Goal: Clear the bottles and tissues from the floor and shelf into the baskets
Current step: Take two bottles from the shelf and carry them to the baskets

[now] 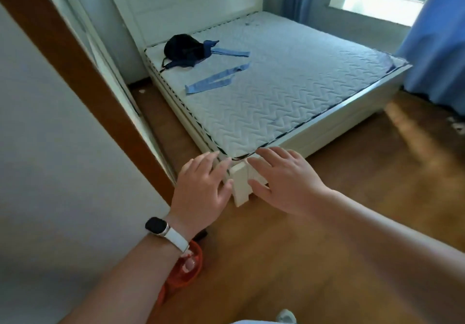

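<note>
My left hand point(205, 187) and my right hand point(281, 180) are both stretched out in front of me with fingers spread and holding nothing, above the near corner of the bed point(240, 185). An orange-red basket point(187, 271) stands on the wooden floor under my left forearm, mostly hidden by the arm; something pale lies inside it. No bottle or tissue on a shelf is in view. A small white scrap point(143, 91) lies on the floor beside the head of the bed.
A bare quilted mattress point(289, 92) carries a dark bag point(183, 49) and blue cloth strips point(214, 81). A brown door frame point(83, 72) and white wall stand at left. Blue curtains point(437, 42) hang at right by the window. Wooden floor point(364, 185) stretches right.
</note>
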A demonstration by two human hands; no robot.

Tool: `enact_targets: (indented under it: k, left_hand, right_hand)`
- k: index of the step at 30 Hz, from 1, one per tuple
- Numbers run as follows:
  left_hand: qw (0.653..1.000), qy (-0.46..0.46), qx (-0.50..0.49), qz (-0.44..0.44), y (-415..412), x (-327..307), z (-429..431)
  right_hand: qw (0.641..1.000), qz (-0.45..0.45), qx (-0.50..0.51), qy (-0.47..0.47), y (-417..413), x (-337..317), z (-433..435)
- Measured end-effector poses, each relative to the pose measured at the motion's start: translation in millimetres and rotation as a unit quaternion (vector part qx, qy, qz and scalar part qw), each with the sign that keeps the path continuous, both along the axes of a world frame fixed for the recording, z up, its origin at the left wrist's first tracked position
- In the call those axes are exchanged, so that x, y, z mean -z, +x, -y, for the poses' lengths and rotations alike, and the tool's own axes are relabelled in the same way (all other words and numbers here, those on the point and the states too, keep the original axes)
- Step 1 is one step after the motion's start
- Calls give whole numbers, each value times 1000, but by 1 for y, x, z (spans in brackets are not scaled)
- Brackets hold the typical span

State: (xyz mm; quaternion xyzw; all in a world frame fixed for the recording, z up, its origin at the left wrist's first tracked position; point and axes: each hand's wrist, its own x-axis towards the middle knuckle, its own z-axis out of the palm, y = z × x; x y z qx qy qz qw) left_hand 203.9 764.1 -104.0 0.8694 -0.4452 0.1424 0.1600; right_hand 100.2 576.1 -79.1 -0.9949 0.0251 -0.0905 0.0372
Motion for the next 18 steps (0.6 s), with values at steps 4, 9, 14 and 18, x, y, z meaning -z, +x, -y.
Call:
enact_targets:
  k: [4, 9, 14, 18]
  left_hand:
    - [998, 3, 61, 15, -22, -1, 81]
    - [990, -6, 137, 28, -47, -12, 163]
    - [978, -12, 206, 44, -57, -17, 226]
    - [964, -20, 261, 40, -52, -10, 274]
  right_hand:
    - [998, 9, 55, -8, -40, -2, 70]
    - [989, 51, 134, -21, -88, -1, 132]
    - [974, 96, 203, -26, -118, -4, 173]
    - [964, 110, 238, -36, -133, -2, 196]
